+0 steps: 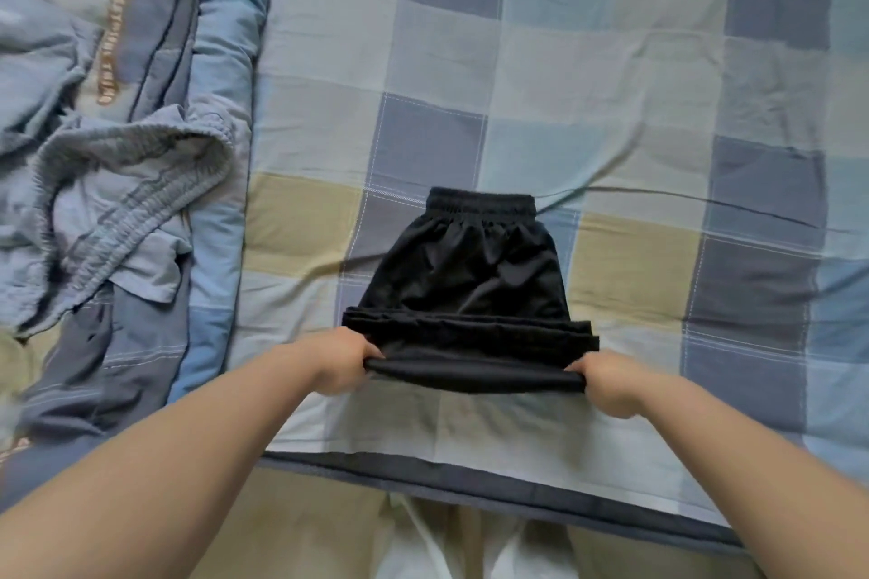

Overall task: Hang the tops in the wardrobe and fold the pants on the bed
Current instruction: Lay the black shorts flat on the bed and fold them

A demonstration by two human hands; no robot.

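Both hands [345, 360] [606, 383] curled on black pants [465, 268]

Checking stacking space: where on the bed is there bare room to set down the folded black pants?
Bare checked sheet lies beyond the black pants waistband and to their right. The left is crowded: grey-blue garment heaped on the quilt.

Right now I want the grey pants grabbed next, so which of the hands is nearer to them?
Left. The left hand grips the near left corner of the black pants, on the side where the grey pants lie; the right hand grips the opposite corner, farther away.
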